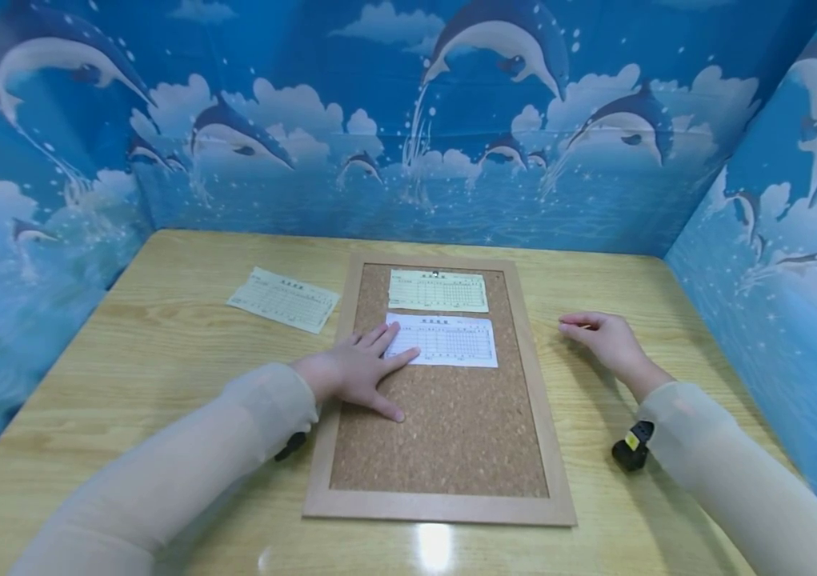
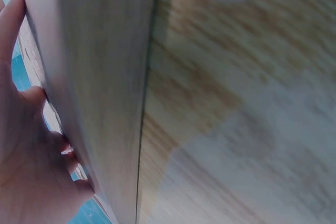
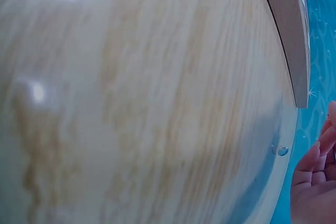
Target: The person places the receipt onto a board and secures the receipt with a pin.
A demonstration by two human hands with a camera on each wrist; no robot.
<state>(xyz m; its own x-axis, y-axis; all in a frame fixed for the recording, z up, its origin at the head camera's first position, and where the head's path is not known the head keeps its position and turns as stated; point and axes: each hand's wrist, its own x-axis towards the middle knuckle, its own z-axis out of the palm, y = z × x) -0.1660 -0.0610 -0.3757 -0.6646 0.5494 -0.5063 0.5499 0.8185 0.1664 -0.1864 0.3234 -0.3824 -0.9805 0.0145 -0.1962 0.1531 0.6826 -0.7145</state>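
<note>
My left hand [image 1: 363, 374], fingers spread, presses on a white printed slip [image 1: 454, 342] on a wood-framed corkboard [image 1: 444, 440]. Above that slip lies a pale green slip [image 1: 437, 292], with a small pushpin [image 1: 435, 274] at its top edge. My right hand [image 1: 606, 340] hovers over the table right of the board, thumb and forefinger brought together. I cannot tell whether a small thing sits between those fingertips. In the right wrist view a small clear pushpin [image 3: 283, 151] lies on the table close to the curled fingers.
Another pale green slip [image 1: 284, 299] lies on the wooden table [image 1: 163, 336] left of the board. Dolphin-print cloth walls [image 1: 379, 184] stand behind the table and on both sides.
</note>
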